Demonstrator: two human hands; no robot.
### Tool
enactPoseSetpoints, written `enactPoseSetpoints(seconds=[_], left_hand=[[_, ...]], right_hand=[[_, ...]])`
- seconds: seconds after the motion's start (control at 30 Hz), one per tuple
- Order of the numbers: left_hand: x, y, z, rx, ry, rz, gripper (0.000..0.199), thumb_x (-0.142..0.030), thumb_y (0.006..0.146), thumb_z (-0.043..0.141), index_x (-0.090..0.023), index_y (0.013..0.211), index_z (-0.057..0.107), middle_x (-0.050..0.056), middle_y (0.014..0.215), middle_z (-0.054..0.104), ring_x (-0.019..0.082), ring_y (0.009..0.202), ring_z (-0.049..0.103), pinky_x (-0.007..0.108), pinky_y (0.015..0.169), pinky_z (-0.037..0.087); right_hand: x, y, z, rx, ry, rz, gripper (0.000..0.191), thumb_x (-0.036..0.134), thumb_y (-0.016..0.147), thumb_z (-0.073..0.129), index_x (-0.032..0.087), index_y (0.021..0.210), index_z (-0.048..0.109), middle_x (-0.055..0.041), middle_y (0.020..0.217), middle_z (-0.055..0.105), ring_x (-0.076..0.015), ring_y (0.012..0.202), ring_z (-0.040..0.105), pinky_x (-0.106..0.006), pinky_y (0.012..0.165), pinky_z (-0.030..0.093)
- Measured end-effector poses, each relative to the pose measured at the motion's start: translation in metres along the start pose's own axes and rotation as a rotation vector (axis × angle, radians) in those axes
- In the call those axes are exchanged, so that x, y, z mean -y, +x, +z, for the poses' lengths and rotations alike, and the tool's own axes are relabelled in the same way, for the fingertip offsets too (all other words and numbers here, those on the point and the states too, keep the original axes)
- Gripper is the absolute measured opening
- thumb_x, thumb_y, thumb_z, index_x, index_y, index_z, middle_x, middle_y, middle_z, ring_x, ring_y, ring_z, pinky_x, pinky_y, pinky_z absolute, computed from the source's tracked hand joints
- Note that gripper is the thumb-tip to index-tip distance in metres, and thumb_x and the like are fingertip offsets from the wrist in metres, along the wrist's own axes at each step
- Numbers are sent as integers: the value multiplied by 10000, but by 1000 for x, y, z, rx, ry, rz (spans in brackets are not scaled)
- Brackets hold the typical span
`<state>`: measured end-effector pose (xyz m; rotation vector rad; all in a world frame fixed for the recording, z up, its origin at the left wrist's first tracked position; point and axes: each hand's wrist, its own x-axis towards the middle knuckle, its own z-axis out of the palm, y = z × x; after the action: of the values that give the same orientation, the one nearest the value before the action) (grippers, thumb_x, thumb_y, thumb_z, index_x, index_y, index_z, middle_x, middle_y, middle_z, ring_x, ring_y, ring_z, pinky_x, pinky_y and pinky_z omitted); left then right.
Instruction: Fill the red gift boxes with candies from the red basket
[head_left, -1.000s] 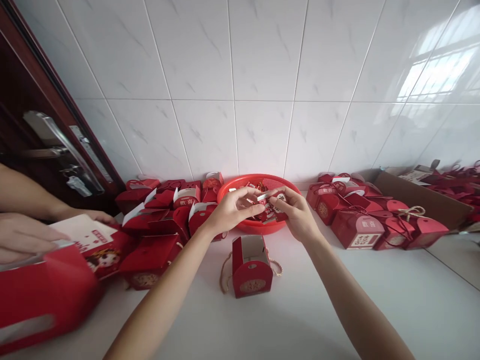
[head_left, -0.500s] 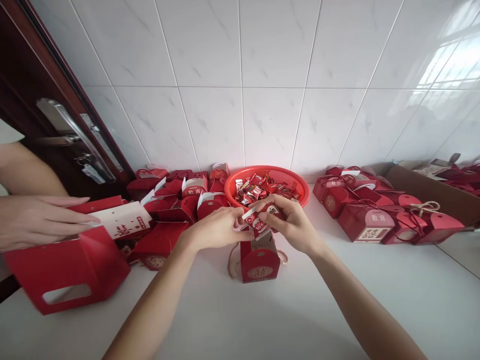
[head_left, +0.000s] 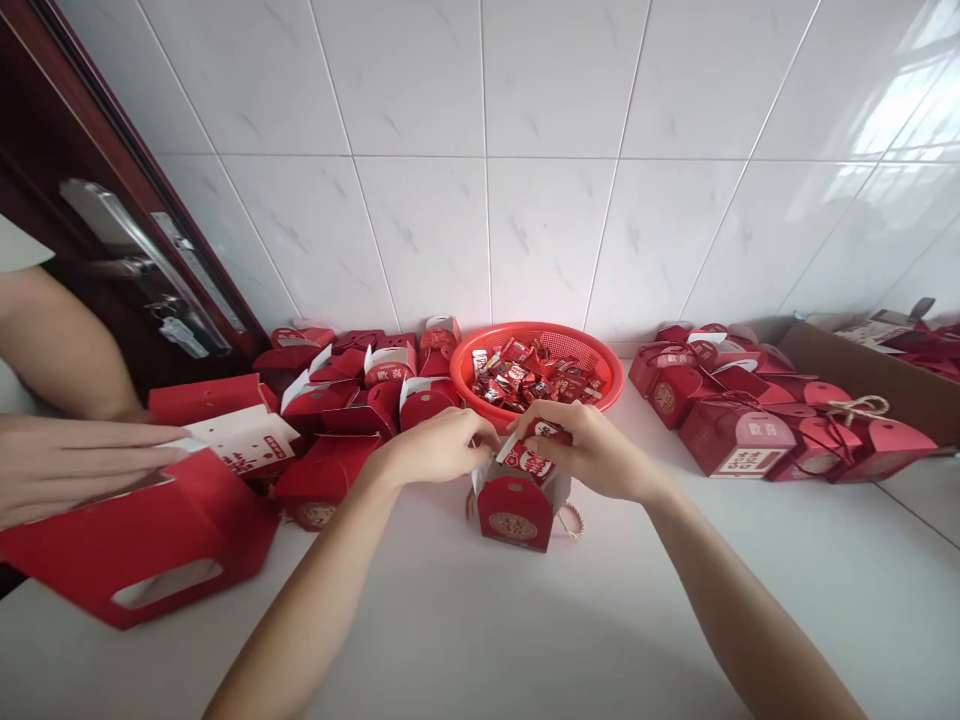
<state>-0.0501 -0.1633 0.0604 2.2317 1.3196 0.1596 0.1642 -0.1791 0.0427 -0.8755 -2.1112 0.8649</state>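
Observation:
A small red gift box [head_left: 514,512] with rope loops at its sides stands open on the white table. My right hand [head_left: 589,445] grips red candy packets [head_left: 531,458] at the box's top opening. On the box's left, my left hand [head_left: 450,445] has its fingers curled at the pale flap; whether they pinch it is too small to tell. Just behind both hands sits a red plastic basket [head_left: 611,375] of wrapped candies.
At the left, another person's hand [head_left: 82,465] holds a large red box [head_left: 142,550]. Several red boxes [head_left: 330,480] crowd behind my left forearm. More closed boxes [head_left: 735,440] and a cardboard carton [head_left: 847,375] are at the right.
The candy packets in my right hand have moved down into the box's opening. My left hand has come down to the flap. The other person's large box has shifted right.

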Motion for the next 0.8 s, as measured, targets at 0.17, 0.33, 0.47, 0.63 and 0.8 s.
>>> enactPoseSetpoints(seconds=[0.17, 0.33, 0.47, 0.63, 0.8], left_hand=[[-1, -2, 3, 45, 41, -30, 362, -428, 652, 743, -246, 964, 761, 14, 802, 701, 218, 721, 638, 244, 542, 390], [2, -3, 4, 2, 97, -99, 718, -534, 509, 833, -226, 1145, 705, 66, 1029, 706, 283, 872, 659, 263, 622, 446], [-5, -5, 4, 50, 87, -21, 574, -448, 539, 834, -257, 1067, 717, 12, 923, 706, 253, 825, 657, 256, 648, 435], [-12, -8, 2, 89, 65, 40, 397, -356, 571, 826, -266, 942, 717, -22, 864, 689, 231, 804, 638, 263, 678, 434], [-11, -11, 5, 72, 79, 16, 522, -384, 545, 828, -269, 1035, 690, 9, 983, 681, 277, 953, 627, 278, 736, 452]], right_hand=[[3, -3, -2, 31, -45, -38, 241, 63, 837, 489, 206, 862, 682, 15, 731, 655, -115, 601, 504, -213, 535, 378], [6, -3, -5, -47, -10, -37, 185, 122, 867, 528, 214, 890, 687, 12, 764, 651, -126, 641, 517, -226, 569, 387], [8, -1, 2, -36, 135, -71, 181, 158, 888, 550, 213, 939, 715, -18, 903, 706, -166, 814, 634, -258, 709, 482], [6, 0, 9, 96, 90, -76, 237, 166, 906, 528, 209, 992, 745, -28, 915, 741, -166, 774, 651, -263, 673, 503], [13, -7, 3, 170, -73, -83, 301, 93, 908, 485, 222, 1011, 736, -26, 905, 734, -157, 731, 627, -250, 617, 474]])
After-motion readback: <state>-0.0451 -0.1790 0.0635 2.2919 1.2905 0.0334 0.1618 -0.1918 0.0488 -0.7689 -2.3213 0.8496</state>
